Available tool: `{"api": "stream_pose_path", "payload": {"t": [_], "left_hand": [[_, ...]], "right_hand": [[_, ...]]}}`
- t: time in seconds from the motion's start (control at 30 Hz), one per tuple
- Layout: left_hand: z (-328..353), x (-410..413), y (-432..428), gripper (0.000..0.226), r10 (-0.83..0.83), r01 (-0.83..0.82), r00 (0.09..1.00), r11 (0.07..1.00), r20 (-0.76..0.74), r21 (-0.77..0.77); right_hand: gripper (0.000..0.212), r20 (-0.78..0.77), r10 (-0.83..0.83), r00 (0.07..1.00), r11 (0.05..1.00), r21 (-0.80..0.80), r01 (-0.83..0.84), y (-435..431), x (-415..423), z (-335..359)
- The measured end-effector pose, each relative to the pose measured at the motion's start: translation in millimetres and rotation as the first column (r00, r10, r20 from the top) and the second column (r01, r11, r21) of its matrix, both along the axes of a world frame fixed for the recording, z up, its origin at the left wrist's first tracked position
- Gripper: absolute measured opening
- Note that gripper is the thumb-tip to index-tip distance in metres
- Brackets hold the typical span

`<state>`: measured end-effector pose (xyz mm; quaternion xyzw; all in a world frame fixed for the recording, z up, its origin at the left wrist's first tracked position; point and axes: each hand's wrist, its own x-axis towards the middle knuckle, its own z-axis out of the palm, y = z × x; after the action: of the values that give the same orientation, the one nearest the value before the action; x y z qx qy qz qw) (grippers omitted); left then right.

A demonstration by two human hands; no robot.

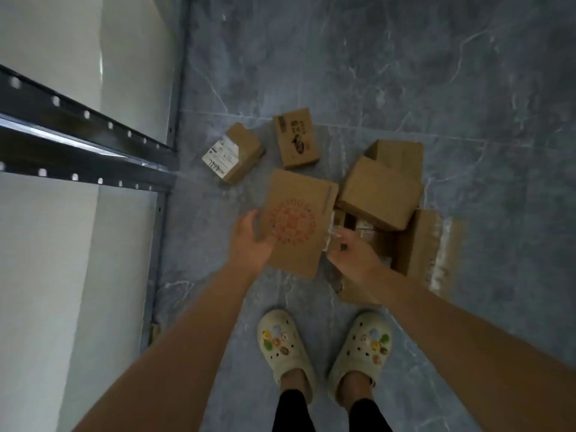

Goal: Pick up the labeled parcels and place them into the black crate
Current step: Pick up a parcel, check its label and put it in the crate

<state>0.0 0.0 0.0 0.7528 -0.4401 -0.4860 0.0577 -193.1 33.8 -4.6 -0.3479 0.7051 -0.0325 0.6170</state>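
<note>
Currently mid-pick. Both hands are on one flat red-stamped parcel (296, 219), held over the grey floor (467, 73) just ahead of the person's feet.

Grip:
- Left hand (249, 241) grips the parcel's left edge, thumb on the top face and fingers tucked beneath.
- Right hand (352, 254) is curled at the right edge and appears to pinch it. Blur hides the exact finger placement.
- The parcel looks raised clear of the tiles, but I cannot be sure.

Progress: the black crate is not in view, so nothing can be confirmed as delivered. Judging from the pile, the job is far from finished, with one parcel in hand and the others lying on the floor.

Count of cardboard pieces:
- One in hand.
- Two small ones beyond it, lying apart: white-label parcel (232, 157) at left, dark-print parcel (296, 138) beside it.
- Right cluster of at least three, overlapping: plain box (380, 194), open-flapped box (399, 151) behind it, taped box (430, 247) at the near right. A scrap under the right wrist may be a fourth.
- Total: six at least. Only one shows a white shipping label face up.

Also noted: metal shelving (93, 145) along the left, and one pair of pale clogs (283, 347) on the feet.
</note>
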Motion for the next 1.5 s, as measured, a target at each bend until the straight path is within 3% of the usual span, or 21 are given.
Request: {"api": "stream_pose_path", "payload": {"t": [0.1, 0.23, 0.5, 0.7, 0.8, 0.93, 1.07, 1.2, 1.27, 1.37, 1.43, 1.5], "left_hand": [[-28, -4, 3, 0.058, 0.071, -0.068, 0.996, 0.996, -0.059, 0.062], [-32, -15, 6, 0.046, 0.215, -0.207, 0.97, 0.975, -0.109, 0.078], [61, -24, -7, 0.05, 0.315, -0.31, 0.938, 0.949, -0.143, 0.057], [212, -39, -52, 0.053, 0.317, -0.369, 0.902, 0.919, -0.293, -0.14], [307, -51, -79, 0.038, 0.263, -0.404, 0.873, 0.863, -0.41, -0.305], [446, -65, -114, 0.022, 0.158, -0.424, 0.827, 0.806, -0.539, -0.413], [577, -76, -136, 0.005, 0.059, -0.411, 0.864, 0.655, -0.499, -0.634], [679, -88, -140, 0.005, -0.063, -0.393, 0.848, 0.591, -0.526, -0.704], [716, -91, -134, 0.017, -0.151, -0.369, 0.825, 0.585, -0.544, -0.722], [757, -93, -127, 0.052, -0.263, -0.261, 0.826, 0.605, -0.498, -0.752], [780, -92, -122, 0.085, -0.316, -0.21, 0.78, 0.681, -0.54, -0.702], [801, -90, -119, 0.102, -0.373, -0.113, 0.723, 0.767, -0.582, -0.632]], "right_hand": [[0.053, 0.118, -0.187, 0.975, 0.978, 0.118, 0.173, -4, 16, -31], [0.04, 0.138, -0.381, 0.914, 0.912, 0.219, 0.347, -10, 27, -35], [0.058, 0.215, -0.392, 0.894, 0.92, 0.084, 0.383, -19, 23, 54], [0.053, 0.327, -0.444, 0.834, 0.852, -0.133, 0.506, -76, 13, 203], [0.042, 0.397, -0.416, 0.818, 0.801, -0.266, 0.536, -108, 4, 297], [0.037, 0.454, -0.368, 0.811, 0.708, -0.428, 0.561, -130, -13, 439], [0.054, 0.479, -0.305, 0.823, 0.626, -0.551, 0.552, -134, -36, 571], [0.048, 0.543, -0.266, 0.797, 0.489, -0.636, 0.596, -129, -60, 671], [0.049, 0.552, -0.245, 0.797, 0.446, -0.666, 0.598, -126, -72, 707], [0.052, 0.55, -0.203, 0.81, 0.407, -0.705, 0.581, -120, -86, 745], [0.052, 0.537, -0.182, 0.823, 0.391, -0.729, 0.562, -117, -93, 764], [0.053, 0.527, -0.154, 0.836, 0.384, -0.747, 0.542, -113, -98, 780]]}}
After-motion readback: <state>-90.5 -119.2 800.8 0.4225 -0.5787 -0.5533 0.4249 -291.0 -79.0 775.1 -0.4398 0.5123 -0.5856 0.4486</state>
